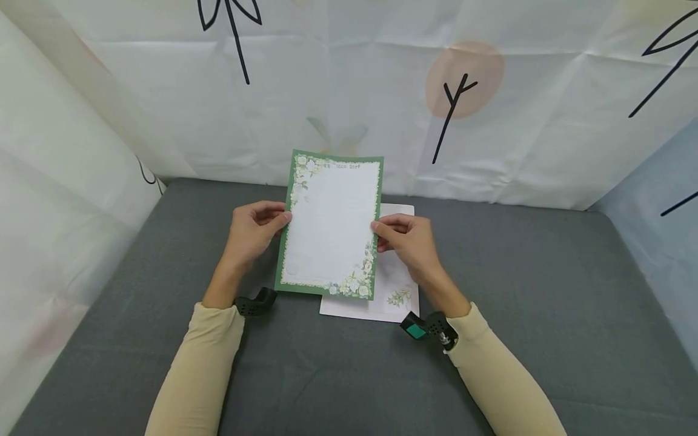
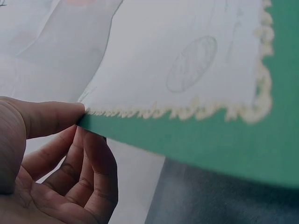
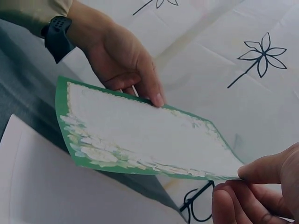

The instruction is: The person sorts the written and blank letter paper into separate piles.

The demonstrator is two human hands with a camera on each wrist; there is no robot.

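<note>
A sheet of writing paper with a green border and printed white flowers is held up, tilted, above the table. My left hand pinches its left edge between thumb and fingers. On the opposite edge, my right hand pinches it the same way. Faint marks run along the sheet's top, and a pale oval print shows near one corner in the left wrist view. Partly hidden beneath the sheet, a white envelope-like paper with a small green leaf print lies on the table.
The table has a dark grey cloth cover. White fabric with plant drawings hangs behind it, and more pale fabric closes off the left side. Black bands sit on both wrists.
</note>
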